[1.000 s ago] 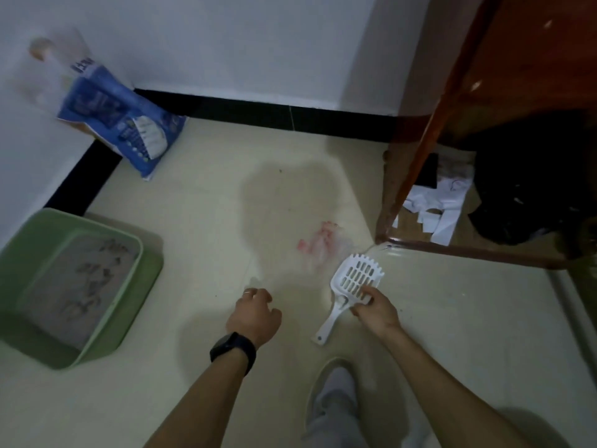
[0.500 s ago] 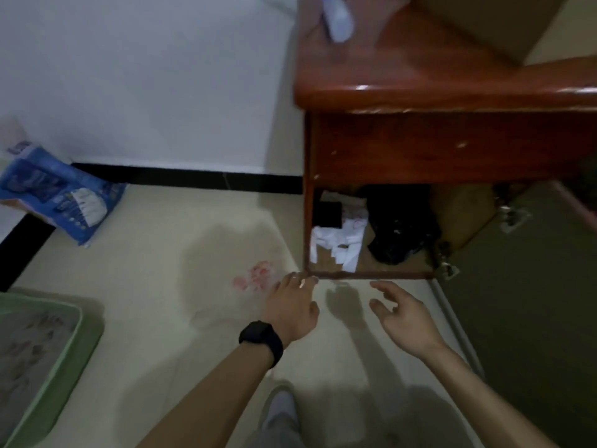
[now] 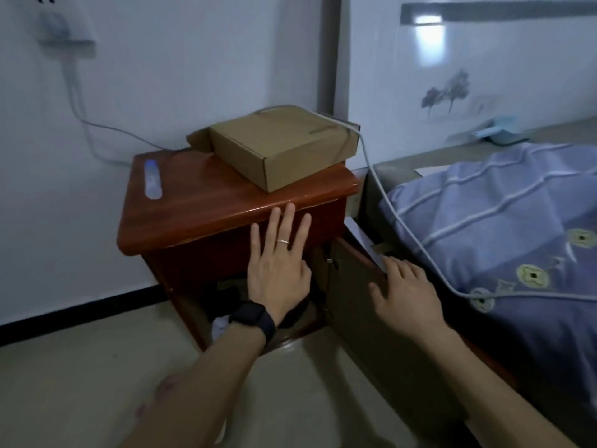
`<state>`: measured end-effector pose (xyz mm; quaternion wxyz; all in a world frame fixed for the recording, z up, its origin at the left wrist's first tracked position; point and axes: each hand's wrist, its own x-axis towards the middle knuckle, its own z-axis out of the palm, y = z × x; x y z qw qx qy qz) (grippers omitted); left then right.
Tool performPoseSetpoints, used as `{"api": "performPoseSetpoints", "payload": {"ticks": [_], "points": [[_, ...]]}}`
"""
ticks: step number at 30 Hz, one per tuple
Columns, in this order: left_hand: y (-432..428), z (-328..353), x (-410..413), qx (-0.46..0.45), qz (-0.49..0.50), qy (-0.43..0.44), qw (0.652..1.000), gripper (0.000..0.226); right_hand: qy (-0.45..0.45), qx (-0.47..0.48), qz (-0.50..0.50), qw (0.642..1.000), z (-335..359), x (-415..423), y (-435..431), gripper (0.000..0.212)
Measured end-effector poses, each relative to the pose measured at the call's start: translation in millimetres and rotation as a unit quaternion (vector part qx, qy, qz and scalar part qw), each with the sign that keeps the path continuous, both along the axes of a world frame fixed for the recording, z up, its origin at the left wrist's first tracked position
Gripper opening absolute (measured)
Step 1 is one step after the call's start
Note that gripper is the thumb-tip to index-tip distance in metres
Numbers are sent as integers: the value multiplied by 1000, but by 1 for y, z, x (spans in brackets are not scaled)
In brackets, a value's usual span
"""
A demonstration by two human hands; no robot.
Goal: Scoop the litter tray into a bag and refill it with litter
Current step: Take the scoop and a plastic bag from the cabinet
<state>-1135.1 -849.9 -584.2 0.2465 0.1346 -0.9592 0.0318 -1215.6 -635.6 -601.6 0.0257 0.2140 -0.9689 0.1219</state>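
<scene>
Since the earlier frames the view has swung up from the floor: the green litter tray, the blue litter bag and the white scoop have all gone out of sight, and both hands, which hovered low before the cabinet's opening, have come up to it. None of the task's things shows now.

The left hand (image 3: 278, 273) is open and flat, fingers spread, laid against the front of the red-brown cabinet (image 3: 193, 218) just under the edge of its top; it grips nothing. A ring (image 3: 283, 241) sits on one finger and a dark watch (image 3: 253, 318) on the wrist. The right hand (image 3: 405, 294) is open too, fingers loosely curled on the top edge of the cabinet door (image 3: 355, 302), which stands swung out toward the bed (image 3: 517, 237).

On the cabinet top lie a cardboard box (image 3: 281, 147) and, well to its left, a small pale bottle (image 3: 151, 179) on its side. A grey cable (image 3: 403, 221) runs from the box down across the blue bedding. Inside the cabinet, below the left wrist, something dark and something white show; what they are cannot be told.
</scene>
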Motion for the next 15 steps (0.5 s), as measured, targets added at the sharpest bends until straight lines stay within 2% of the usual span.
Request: {"api": "performPoseSetpoints", "payload": {"ticks": [3, 6, 10, 15], "points": [[-3, 3, -5, 14, 50, 10, 999, 92, -79, 43, -11, 996, -12, -1, 4, 64], [-9, -3, -5, -20, 51, -1, 999, 92, -65, 58, 6, 996, -22, -2, 4, 63], [-15, -4, -5, -42, 48, -7, 998, 92, -137, 55, 33, 988, -11, -9, 6, 72], [-8, -6, -10, -45, 66, -9, 997, 92, -154, 67, 59, 984, -6, -3, 5, 82]]}}
